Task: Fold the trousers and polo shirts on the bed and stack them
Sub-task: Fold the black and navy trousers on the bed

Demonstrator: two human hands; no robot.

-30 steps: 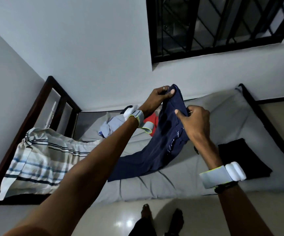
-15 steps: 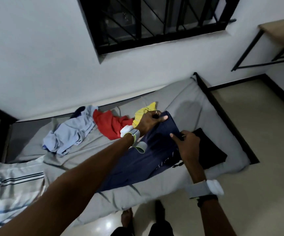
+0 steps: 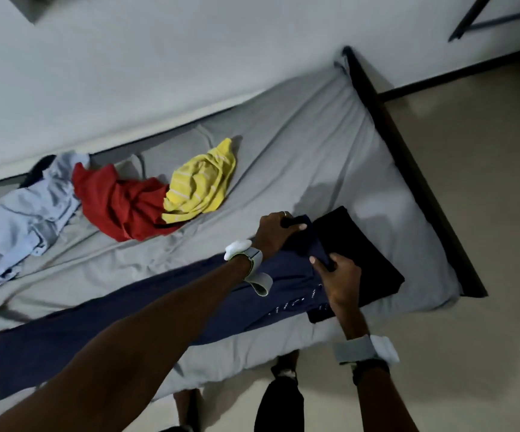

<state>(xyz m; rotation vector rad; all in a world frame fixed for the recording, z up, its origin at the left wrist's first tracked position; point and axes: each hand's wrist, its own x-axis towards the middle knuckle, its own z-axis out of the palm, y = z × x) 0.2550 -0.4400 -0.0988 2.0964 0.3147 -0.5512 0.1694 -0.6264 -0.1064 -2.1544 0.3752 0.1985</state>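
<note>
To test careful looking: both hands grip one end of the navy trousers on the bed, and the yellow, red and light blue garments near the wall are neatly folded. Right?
Not quite. In the head view the yellow shirt, red shirt and light blue garment lie crumpled, not folded. The left hand and right hand do grip one end of the navy trousers on the bed.

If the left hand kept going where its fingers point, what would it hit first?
Probably the folded black garment lying just beyond the left hand, which grips the navy trousers; depth is unclear.
</note>
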